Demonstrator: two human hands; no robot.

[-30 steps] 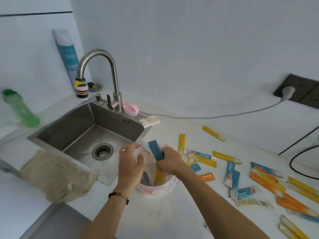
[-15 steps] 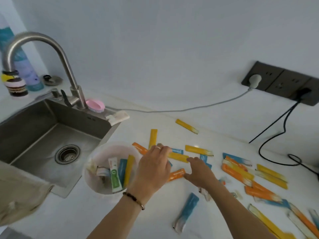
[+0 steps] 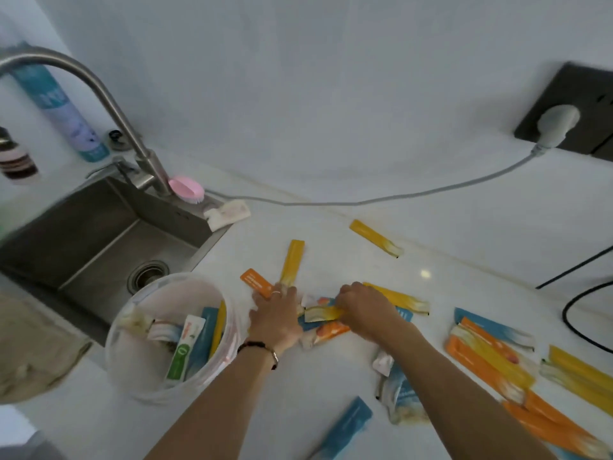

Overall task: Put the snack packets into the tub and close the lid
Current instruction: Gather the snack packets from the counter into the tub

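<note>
Right hand (image 3: 363,310) grip clenched on yellow packet (image 3: 323,314), mid-bench. Left hand (image 3: 277,315) flat, released, touching packet pile (image 3: 326,330), just right of tub (image 3: 132,373).

One tub (image 3: 132,376), two hands, many packets, uncountable.

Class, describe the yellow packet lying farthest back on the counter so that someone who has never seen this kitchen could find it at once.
Start at the steel sink and follow the white counter right, along the grey cable by the wall. Just in front of that cable lies the yellow packet, slanted, with a pale end. It lies alone, well apart from the clustered packets near the hands.
</note>
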